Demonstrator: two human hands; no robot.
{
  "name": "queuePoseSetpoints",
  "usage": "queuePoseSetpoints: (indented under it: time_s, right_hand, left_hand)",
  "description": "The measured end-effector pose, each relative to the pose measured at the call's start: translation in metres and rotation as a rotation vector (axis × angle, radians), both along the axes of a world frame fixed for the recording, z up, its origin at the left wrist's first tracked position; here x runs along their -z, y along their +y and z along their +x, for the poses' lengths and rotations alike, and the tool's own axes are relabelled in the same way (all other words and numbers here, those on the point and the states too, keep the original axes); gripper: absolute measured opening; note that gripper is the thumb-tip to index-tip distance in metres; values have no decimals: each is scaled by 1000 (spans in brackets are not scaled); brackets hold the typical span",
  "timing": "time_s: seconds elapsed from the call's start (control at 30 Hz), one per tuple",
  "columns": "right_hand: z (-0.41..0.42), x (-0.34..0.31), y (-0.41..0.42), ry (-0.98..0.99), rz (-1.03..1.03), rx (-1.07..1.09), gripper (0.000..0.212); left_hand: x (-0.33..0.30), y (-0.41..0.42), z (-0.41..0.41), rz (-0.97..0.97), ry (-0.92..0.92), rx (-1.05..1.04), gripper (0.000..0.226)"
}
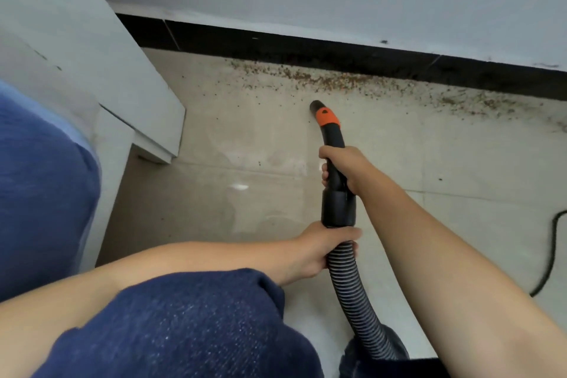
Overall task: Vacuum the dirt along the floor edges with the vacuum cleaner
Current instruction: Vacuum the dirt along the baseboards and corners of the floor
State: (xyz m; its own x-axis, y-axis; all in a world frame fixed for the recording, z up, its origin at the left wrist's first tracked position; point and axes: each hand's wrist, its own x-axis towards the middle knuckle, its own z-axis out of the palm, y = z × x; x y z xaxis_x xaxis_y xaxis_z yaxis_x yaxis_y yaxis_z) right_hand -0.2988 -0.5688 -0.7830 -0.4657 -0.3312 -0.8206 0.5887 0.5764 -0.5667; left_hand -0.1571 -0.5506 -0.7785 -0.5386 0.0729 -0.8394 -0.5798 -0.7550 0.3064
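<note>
Vacuum cleaner nozzle (325, 116), black with an orange collar, is pointing down at the tiled floor (429, 163), near the dirt (337, 81) scattered along the black skirting (276, 43). Right hand (343, 169) is gripping the curved black handle (336, 144), fingers wrapping round it. Left hand (319, 250) is clutching the ribbed hose (352, 291) just below the cuff.
</note>
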Motion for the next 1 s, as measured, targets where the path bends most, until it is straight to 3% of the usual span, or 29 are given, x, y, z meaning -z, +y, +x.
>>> queuePoseSetpoints:
  time_s: [0.47, 0.63, 0.87, 1.0]
  right_hand:
    - [30, 10, -73, 3, -29, -248, 12]
    - [31, 2, -130, 21, -44, -269, 13]
    - [46, 10, -127, 7, -98, -207, 31]
    - [44, 12, -100, 97, -150, -242, 29]
  left_hand:
    - [5, -30, 12, -115, -130, -211, 18]
    - [-2, -79, 15, -195, -78, -296, 41]
    - [6, -95, 35, -152, -62, -177, 7]
    - [5, -82, 29, -152, -67, -162, 7]
